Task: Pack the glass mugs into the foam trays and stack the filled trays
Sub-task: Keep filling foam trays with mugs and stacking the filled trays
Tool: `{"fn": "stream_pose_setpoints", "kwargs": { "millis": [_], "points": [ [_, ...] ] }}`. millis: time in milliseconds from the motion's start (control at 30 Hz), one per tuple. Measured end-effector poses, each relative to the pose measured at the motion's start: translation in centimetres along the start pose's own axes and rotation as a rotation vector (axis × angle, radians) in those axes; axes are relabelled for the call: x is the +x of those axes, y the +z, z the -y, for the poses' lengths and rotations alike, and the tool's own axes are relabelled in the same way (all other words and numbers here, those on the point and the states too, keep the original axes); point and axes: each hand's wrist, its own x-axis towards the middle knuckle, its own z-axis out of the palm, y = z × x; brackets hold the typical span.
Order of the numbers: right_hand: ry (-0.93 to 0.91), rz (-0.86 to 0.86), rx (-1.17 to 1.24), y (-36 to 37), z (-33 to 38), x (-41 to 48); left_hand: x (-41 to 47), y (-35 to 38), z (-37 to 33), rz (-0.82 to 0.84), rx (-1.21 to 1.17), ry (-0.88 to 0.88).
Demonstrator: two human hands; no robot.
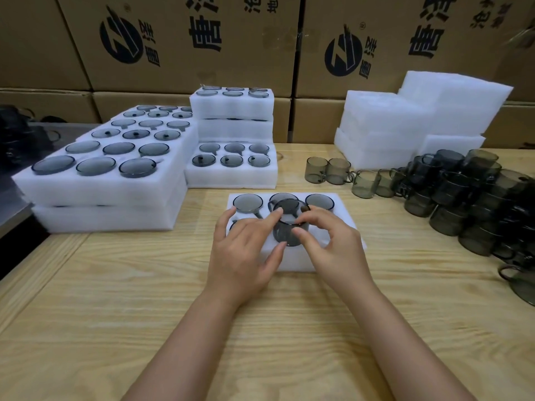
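Two hands gripped one glass mug (289, 227)
At frame centre, the left hand (243, 250) and right hand (327, 244) curled their fingers (272, 217) round it, upright over the foam tray (292, 263)'s front row on the table (115, 285).

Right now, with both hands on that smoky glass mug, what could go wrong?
The smoky grey glass mug, held only by fingertips of the left hand and right hand, might slip and strike the seated mugs in the white foam tray. The piled heap of dark glass mugs at right could topple if bumped.
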Motion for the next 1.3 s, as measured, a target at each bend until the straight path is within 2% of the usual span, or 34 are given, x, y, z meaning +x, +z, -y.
{"fn": "stream_pose_setpoints", "kwargs": {
  "millis": [133, 267, 467, 633, 867, 1000, 1133, 1200, 1300],
  "points": [
    [0.048, 0.061, -0.018, -0.3, -0.3, 0.2, 0.1, 0.2, 0.0, 0.01, 0.044, 0.019],
    [-0.045, 0.081, -0.203, 0.0, -0.3, 0.0, 0.1, 0.3, 0.0, 0.006, 0.026, -0.009],
    [-0.04, 0.154, -0.326, -0.5, -0.5, -0.1, 0.4, 0.1, -0.6, 0.02, -0.049, -0.029],
    [-0.092, 0.235, -0.373, -1.0, -0.6, 0.7, 0.5, 0.0, -1.4, 0.079, -0.048, -0.115],
    [0.074, 0.221, -0.288, -0.7, -1.0, 0.9, 1.0, 0.3, -2.5, 0.088, -0.005, -0.295],
    [0.007, 0.213, -0.362, -0.5, -0.8, 0.9, 1.3, 0.1, -3.1, 0.102, -0.027, -0.362],
    [0.1, 0.153, -0.224, -0.7, -0.5, 1.8, 3.1, -0.8, -3.1, 0.21, -0.064, -0.48],
    [0.095, 0.146, -0.304, -0.6, -0.5, 3.6, 4.7, -0.6, -2.8, 0.306, -0.046, -0.501],
    [0.222, 0.339, -0.554, 0.5, -0.7, 6.6, 6.5, 0.9, -2.0, 0.582, -0.034, -0.494]
  ]
}}
